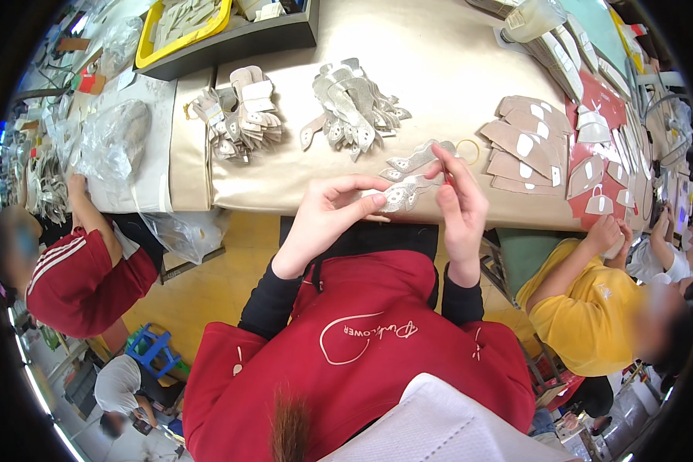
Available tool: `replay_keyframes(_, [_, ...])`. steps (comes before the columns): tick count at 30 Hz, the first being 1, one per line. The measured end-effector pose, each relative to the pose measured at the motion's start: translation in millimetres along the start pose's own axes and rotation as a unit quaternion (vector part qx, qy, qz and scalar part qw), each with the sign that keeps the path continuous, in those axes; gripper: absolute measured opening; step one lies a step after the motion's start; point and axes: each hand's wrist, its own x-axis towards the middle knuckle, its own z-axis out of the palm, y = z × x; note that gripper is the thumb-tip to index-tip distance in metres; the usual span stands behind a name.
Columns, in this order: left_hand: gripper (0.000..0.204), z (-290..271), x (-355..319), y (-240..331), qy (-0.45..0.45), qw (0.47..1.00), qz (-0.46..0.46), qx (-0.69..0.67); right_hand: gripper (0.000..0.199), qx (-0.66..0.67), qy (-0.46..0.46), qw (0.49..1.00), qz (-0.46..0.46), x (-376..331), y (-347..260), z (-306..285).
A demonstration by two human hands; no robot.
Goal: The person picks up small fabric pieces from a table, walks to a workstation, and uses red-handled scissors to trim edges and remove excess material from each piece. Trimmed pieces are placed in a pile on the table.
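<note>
- Table (439,69): beige top carrying heaps of cut shoe-upper pieces (354,108), still unhandled, well apart from the hands.
- Left hand (327,223): pinches a pale perforated piece (400,194) at the table's near edge.
- Right hand (460,204): fingers closed on the same piece's far end.
- Rubber band (467,151): lies just beyond; any small tool in the right hand cannot be made out.

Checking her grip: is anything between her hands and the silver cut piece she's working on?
Nothing visible. The left hand and right hand both hold the silver piece directly, above the table edge.
</note>
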Motion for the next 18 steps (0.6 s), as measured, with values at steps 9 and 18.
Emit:
replay_keyframes(9, [0.016, -2.8, -8.7, -3.0, 0.032, 0.998, 0.023, 0.051, 0.037, -0.306, -0.043, 0.913, -0.268, -3.9, 7.7, -8.2])
replay_keyframes(18, [0.016, 0.0, -10.9, 0.5, 0.021, 0.999, 0.015, 0.042, 0.039, -0.333, -0.042, 0.896, -0.29, -8.1, 8.6, -9.4])
